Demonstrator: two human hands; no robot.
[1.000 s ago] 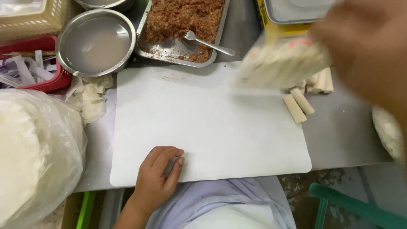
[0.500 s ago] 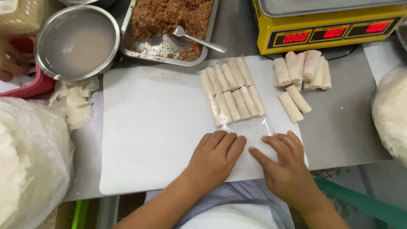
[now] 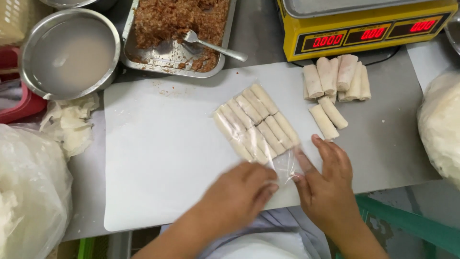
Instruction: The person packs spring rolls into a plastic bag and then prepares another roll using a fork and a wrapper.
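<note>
Left hand (image 3: 239, 194) palm down, fingers together, tips pointing right, blurred. Right hand (image 3: 326, 184) palm down, fingers straight, spread slightly, pointing up-left. Hands close, fingertips nearly meeting. Both forearms enter from bottom edge.

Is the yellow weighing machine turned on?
On. The yellow scale has red digits glowing in all three front displays. Its steel tray shows only partly, so whether anything sits on it cannot be told.
</note>
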